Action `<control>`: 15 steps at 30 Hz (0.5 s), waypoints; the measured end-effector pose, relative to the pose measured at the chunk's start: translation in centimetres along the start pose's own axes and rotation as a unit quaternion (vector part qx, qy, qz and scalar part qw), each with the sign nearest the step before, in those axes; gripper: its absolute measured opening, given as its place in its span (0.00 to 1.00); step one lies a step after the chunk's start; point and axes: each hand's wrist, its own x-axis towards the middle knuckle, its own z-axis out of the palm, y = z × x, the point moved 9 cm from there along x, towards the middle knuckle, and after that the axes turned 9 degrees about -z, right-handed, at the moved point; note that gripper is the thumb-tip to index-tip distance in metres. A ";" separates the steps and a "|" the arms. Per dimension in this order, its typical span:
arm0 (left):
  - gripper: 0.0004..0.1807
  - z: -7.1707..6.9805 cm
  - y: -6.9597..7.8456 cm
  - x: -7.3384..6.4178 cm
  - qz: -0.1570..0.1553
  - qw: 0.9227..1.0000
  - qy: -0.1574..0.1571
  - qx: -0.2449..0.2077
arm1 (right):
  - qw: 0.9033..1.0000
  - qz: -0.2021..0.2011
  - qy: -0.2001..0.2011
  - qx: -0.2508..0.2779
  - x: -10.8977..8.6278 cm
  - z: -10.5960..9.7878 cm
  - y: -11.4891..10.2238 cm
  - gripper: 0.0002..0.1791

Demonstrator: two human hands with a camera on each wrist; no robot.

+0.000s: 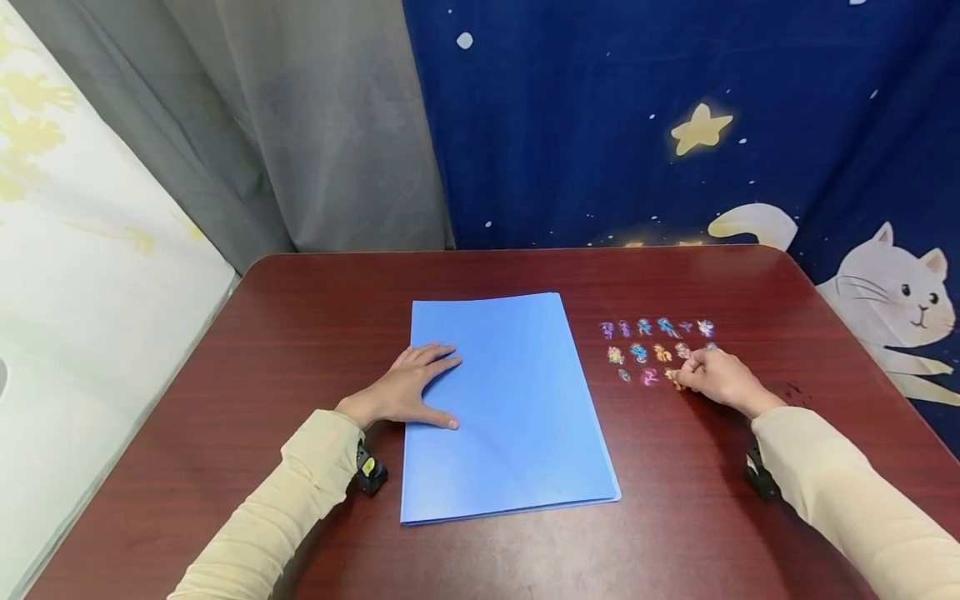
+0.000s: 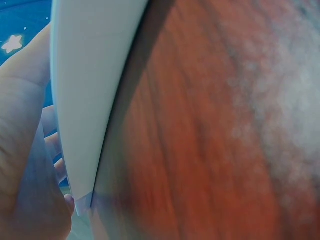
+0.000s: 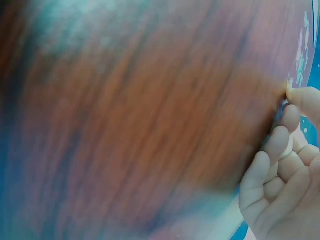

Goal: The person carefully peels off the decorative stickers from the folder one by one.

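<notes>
My left hand (image 1: 416,385) rests with spread fingers on the left part of a closed blue folder (image 1: 517,417). In the left wrist view the folder's pale edge (image 2: 95,90) rises beside the thumb side of that hand. On the right, my right hand (image 1: 720,379) pinches a small yellow-orange pony sticker (image 1: 672,379) between thumb and forefinger, low over the table. Its other fingers (image 3: 256,180) curl inward in the right wrist view. Small colourful pony stickers lie in rows around it, such as a pink one (image 1: 649,377) and a blue one (image 1: 639,353); the hand partly covers this group.
The dark red wooden table (image 1: 322,308) carries the folder in its middle and the stickers to the right. Small dark specks (image 1: 797,393) lie beyond the right wrist. Behind stand a grey curtain (image 1: 337,125) and a blue starry one (image 1: 562,125).
</notes>
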 end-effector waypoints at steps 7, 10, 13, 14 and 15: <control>0.52 -0.1 0.0 -0.1 -0.002 1.000 0.001 0.002 | 1.000 0.002 0.010 -0.015 0.0 -0.3 -0.2 0.12; 0.52 -0.1 0.1 -0.1 -0.001 1.000 0.002 0.002 | 1.000 0.006 0.023 -0.019 -0.1 -0.4 -0.2 0.13; 0.52 -0.1 0.2 -0.1 0.001 1.000 0.004 0.001 | 0.999 0.015 0.032 -0.022 -0.3 -0.5 -0.2 0.13; 0.52 -0.1 0.2 -0.1 0.002 1.000 0.004 0.001 | 0.999 0.016 0.035 -0.027 -0.4 -0.6 -0.2 0.14; 0.52 -0.2 0.3 -0.1 0.003 1.000 0.004 0.000 | 0.999 0.018 0.038 -0.032 -0.5 -0.7 -0.2 0.14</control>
